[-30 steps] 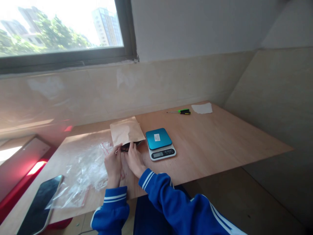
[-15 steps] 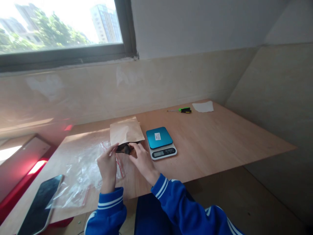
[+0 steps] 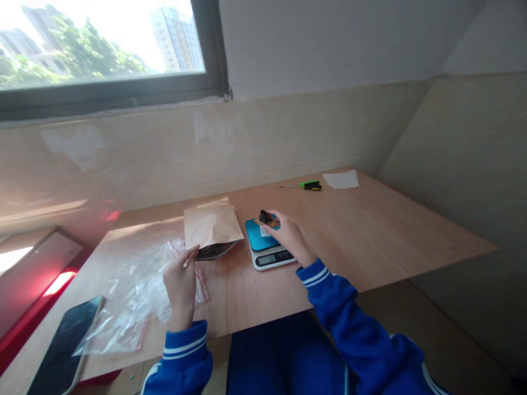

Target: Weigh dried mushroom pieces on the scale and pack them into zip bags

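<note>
My left hand [image 3: 181, 277] pinches the lip of a brown paper bag [image 3: 212, 222], which lies flat with its mouth towards me. The mouth gapes, showing a dark inside with dark contents I cannot make out. Over the blue plate of a white kitchen scale [image 3: 257, 241], my right hand [image 3: 288, 233] holds dark brown and orange dried pieces [image 3: 265, 218] between thumb and fingers. Whether the pieces touch the plate I cannot tell. The scale's display faces me, its digits too small to read.
Clear zip bags [image 3: 140, 296] lie at the left, partly over a phone [image 3: 68, 343]. Towards the wall are a screwdriver with a green and black handle [image 3: 310, 185] and a piece of white paper [image 3: 341, 179]. The wooden tabletop [image 3: 395, 236] ends at a slanting front edge.
My right hand has left the bag's mouth and moved right, over the scale, carrying the dried pieces. My left hand has stayed on the bag.
</note>
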A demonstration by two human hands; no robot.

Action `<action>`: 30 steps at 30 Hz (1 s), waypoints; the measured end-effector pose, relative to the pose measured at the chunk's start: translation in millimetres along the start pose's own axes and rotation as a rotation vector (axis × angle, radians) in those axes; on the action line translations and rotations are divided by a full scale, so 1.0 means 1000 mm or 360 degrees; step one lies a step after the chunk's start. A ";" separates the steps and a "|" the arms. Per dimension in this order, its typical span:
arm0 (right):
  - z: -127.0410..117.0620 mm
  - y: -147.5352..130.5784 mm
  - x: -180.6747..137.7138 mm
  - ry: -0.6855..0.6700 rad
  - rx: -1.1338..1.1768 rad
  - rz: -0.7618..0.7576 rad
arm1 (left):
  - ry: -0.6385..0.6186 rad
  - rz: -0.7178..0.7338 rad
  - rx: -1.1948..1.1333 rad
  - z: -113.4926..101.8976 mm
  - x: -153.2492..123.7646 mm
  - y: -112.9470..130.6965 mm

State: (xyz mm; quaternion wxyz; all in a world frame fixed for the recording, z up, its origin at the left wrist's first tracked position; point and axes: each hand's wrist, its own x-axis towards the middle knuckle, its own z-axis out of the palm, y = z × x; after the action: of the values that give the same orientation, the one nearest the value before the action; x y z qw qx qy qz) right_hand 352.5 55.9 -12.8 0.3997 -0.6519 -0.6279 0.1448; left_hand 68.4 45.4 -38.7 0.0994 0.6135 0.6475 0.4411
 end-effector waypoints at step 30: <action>0.011 0.006 -0.012 -0.0084 -0.0435 0.0004 | -0.0086 -0.0028 -0.0069 -0.004 -0.003 -0.005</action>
State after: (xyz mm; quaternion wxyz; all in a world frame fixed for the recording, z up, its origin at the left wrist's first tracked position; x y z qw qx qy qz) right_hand 347.7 49.4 -27.8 0.2905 -0.6970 -0.6513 0.0755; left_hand 63.2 42.0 -41.1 0.1340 0.6170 0.6402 0.4375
